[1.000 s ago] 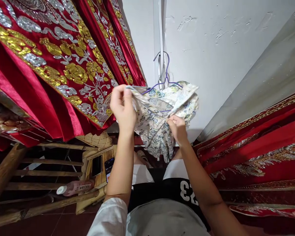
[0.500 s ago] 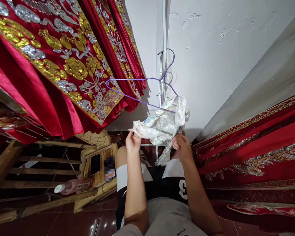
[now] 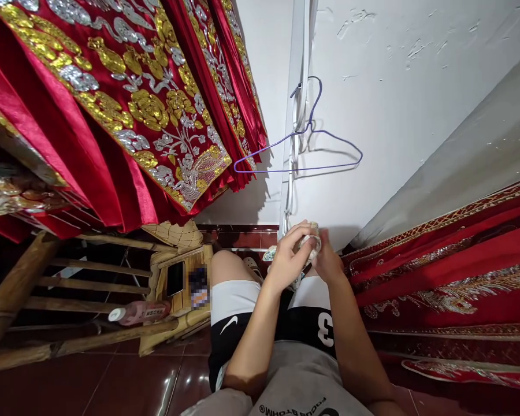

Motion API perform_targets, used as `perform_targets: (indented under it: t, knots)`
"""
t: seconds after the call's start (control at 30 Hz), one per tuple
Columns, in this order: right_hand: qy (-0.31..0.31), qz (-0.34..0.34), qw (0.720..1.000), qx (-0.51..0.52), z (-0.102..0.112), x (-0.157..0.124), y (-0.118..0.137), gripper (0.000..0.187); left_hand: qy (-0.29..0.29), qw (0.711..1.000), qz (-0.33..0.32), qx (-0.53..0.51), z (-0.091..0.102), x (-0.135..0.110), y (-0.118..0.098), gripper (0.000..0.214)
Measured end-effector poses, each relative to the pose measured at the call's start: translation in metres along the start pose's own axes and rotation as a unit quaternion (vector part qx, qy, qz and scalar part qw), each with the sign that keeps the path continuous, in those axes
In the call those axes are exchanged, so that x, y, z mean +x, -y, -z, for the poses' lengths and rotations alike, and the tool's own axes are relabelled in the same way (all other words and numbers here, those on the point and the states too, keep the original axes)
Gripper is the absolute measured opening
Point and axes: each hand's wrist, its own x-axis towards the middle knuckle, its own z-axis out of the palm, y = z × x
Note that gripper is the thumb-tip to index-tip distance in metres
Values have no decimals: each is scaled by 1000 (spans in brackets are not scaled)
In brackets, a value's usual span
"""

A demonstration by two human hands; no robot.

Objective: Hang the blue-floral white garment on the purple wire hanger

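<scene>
A thin white patterned cloth (image 3: 315, 245) is bunched up between my two hands, just above my knees. My left hand (image 3: 289, 257) is closed around the bundle, its thumb and fingers curled over the cloth. Against the other side of it, my right hand (image 3: 327, 261) is closed too, slightly blurred and with its fingers partly hidden. A little of the cloth shows below the hands, between my legs. Above them, a purple wire hanger (image 3: 299, 171) hangs bare by its hook from a white vertical strip on the wall.
Red garments with gold and silver sequins (image 3: 151, 110) hang at the left. More red embroidered fabric (image 3: 442, 277) is at the right. On the left stands a bamboo chair (image 3: 112, 341) with a pink bottle (image 3: 143, 312) and a dark phone-like object (image 3: 175, 278) on it.
The cloth has come off the hanger and gone from spread out to bunched. My left hand has moved right, next to my right hand. The hanger has swung level.
</scene>
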Motion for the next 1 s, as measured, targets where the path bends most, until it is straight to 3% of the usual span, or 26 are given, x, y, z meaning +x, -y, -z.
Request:
perform_targets:
  t: [0.07, 0.17, 0.23, 0.3, 0.37, 0.43, 0.53, 0.63, 0.7, 0.77, 0.87, 0.93, 1.0]
  knots:
    - [42, -46, 996, 63, 1, -1, 1, 82, -3, 999, 11, 36, 5, 3, 2, 28]
    - [158, -100, 978, 89, 8, 2, 6, 53, 27, 997, 65, 43, 21, 7, 13, 41]
    - [226, -86, 970, 35, 15, 8, 17, 38, 97, 988, 119, 28, 32, 5, 23, 51]
    - [239, -44, 970, -32, 22, 16, 32, 29, 178, 968, 174, 39, 42, -3, 34, 62]
    - [186, 27, 977, -102, 30, 27, 48, 21, 222, 947, 213, 95, 55, -14, 45, 61]
    - [93, 108, 977, -157, 37, 42, 60, 12, 224, 932, 230, 168, 72, -24, 53, 51]
    - [-17, 196, 963, -183, 42, 76, 65, 29, 231, 905, 241, 262, 103, -33, 56, 33]
    - [-19, 210, 963, -169, 39, 119, 51, 41, 275, 844, 267, 376, 130, -31, 49, 22]
    - [16, 179, 971, -156, 33, 143, 35, 38, 283, 798, 288, 448, 141, -25, 41, 20]
    - [14, 140, 979, -146, 29, 157, 20, 37, 265, 773, 284, 501, 146, -15, 31, 24]
    - [-86, 113, 981, -132, 34, 155, 8, 35, 198, 791, 186, 548, 151, 5, 13, 28]
    - [-144, 117, 975, -122, 46, 144, 9, 29, 146, 830, 94, 530, 154, 19, -2, 31]
    - [-163, 116, 972, -120, 60, 131, 17, 26, 94, 874, 26, 475, 158, 34, -18, 35]
